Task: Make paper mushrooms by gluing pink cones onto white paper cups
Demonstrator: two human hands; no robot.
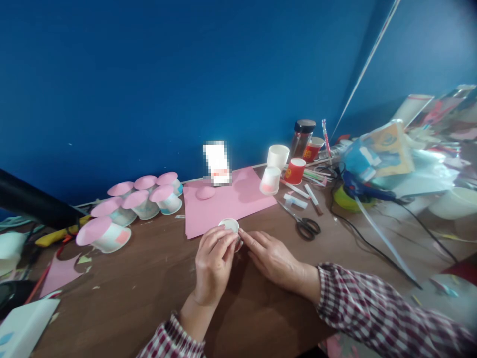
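Note:
In front of me, a small paper cup (230,225) shows its pale round end, with a bit of red low on its side; most of it is hidden by my fingers. My left hand (216,258) is closed around its left side, fingertips at the rim. From the right, my right hand (274,258) grips the cup too, its index finger on the rim. Just beyond lies a pink paper sheet (231,201) with a pink paper disc (205,193) on it.
Several cups topped with pink paper (139,203) stand at the left. To the right are black-handled scissors (307,227), white cups (278,156), a red cup (295,171) and a dark-lidded jar (303,136). A blue glue gun (359,186) with its cord lies farther right.

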